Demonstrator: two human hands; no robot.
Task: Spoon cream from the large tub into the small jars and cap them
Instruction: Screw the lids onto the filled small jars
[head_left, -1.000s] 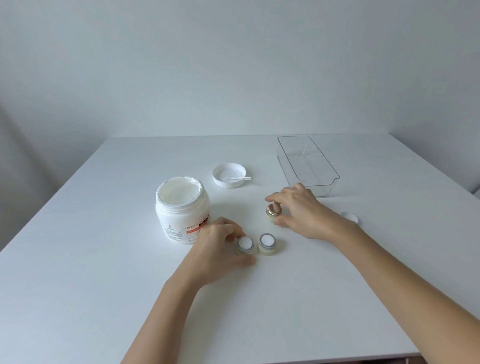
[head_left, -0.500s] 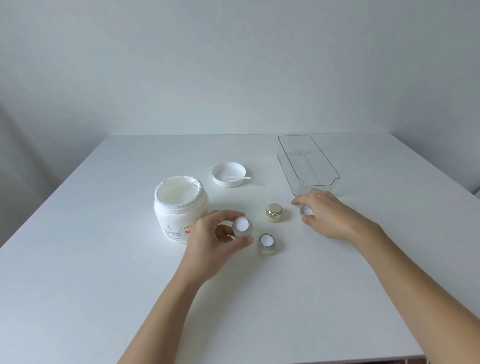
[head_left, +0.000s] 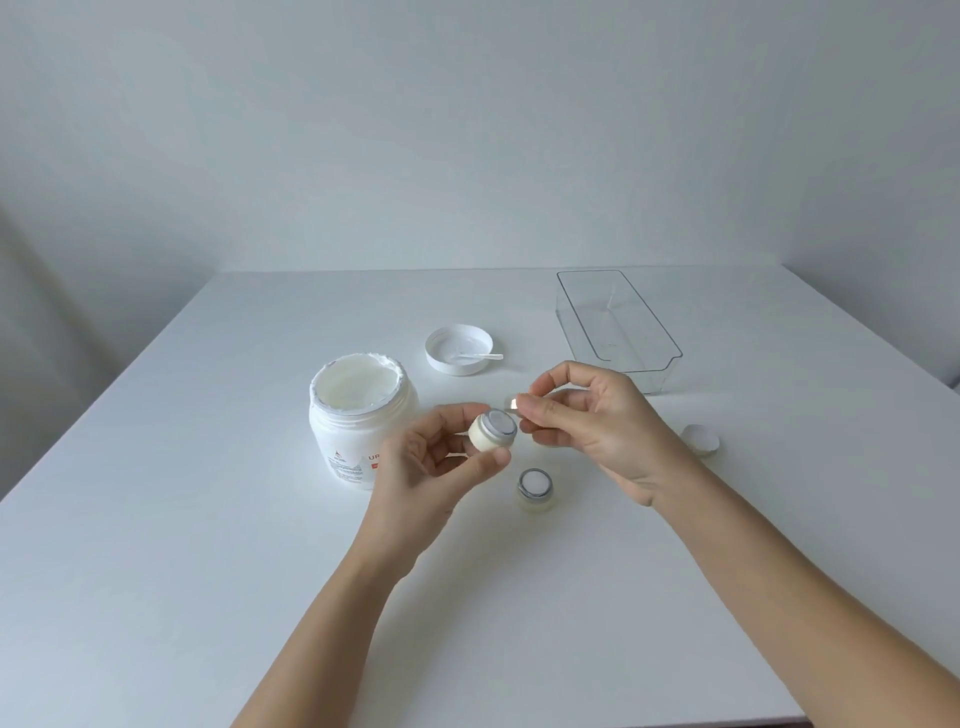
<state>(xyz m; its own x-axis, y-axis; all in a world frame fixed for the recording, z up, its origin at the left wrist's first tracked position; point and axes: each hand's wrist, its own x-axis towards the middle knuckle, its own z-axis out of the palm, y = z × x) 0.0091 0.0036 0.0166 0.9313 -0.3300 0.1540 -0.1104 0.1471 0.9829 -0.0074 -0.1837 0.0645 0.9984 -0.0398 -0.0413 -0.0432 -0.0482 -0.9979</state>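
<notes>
The large white tub (head_left: 347, 422) stands open, full of cream. My left hand (head_left: 428, 470) holds a small cream-filled jar (head_left: 492, 429) above the table, its mouth tilted toward my right hand (head_left: 589, 423). That hand pinches a small cap (head_left: 511, 403) just above and right of the jar's mouth, close to it but apart. A second filled, uncapped jar (head_left: 535, 488) stands on the table below my hands. Another small white cap (head_left: 701, 439) lies to the right.
The tub's white lid (head_left: 458, 349) lies upside down behind the hands with a small spatula (head_left: 483, 356) resting in it. A clear plastic bin (head_left: 618, 332) stands empty at the back right. The white table (head_left: 208, 545) ends near the bottom edge.
My left hand lifted one filled jar off the table and tilted it. My right hand left the gold-capped jar, picked a cap up near the bin and brought it to the jar.
</notes>
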